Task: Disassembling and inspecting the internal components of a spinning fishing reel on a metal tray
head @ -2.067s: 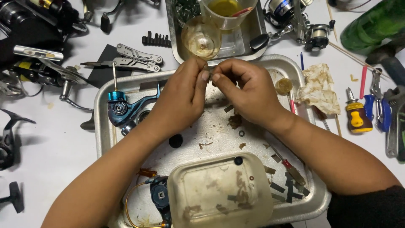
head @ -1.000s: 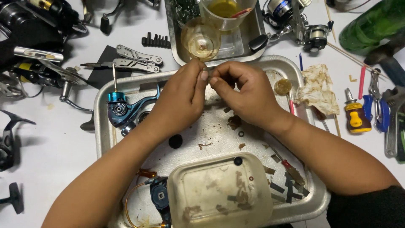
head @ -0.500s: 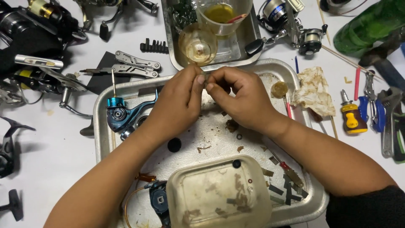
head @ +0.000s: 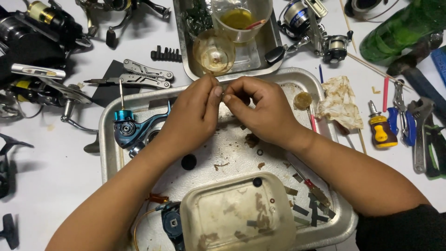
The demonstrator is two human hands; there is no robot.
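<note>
Between the pinched fingertips of both hands, above the far middle of the metal tray (head: pixel 108 139), sits a part too small to make out; the left hand (head: pixel 193 116) and the right hand (head: pixel 260 111) meet thumb to thumb, fingers curled narrow around that hidden piece. Just below the grip, on the tray floor, lie brown scraps and a small black ring (head: pixel 259 152); nearer the person stands an upturned cloudy plastic tub (head: pixel 237 216). Left of the grip rests a blue fishing reel body (head: pixel 134 130); right of it, a crumpled stained rag (head: pixel 343 102) and a stubby yellow screwdriver (head: pixel 380 130). Beyond the grip, a second steel tray (head: pixel 183 51) holds a clear cup (head: pixel 214 52) and a beaker of yellow liquid (head: pixel 239 21).
</note>
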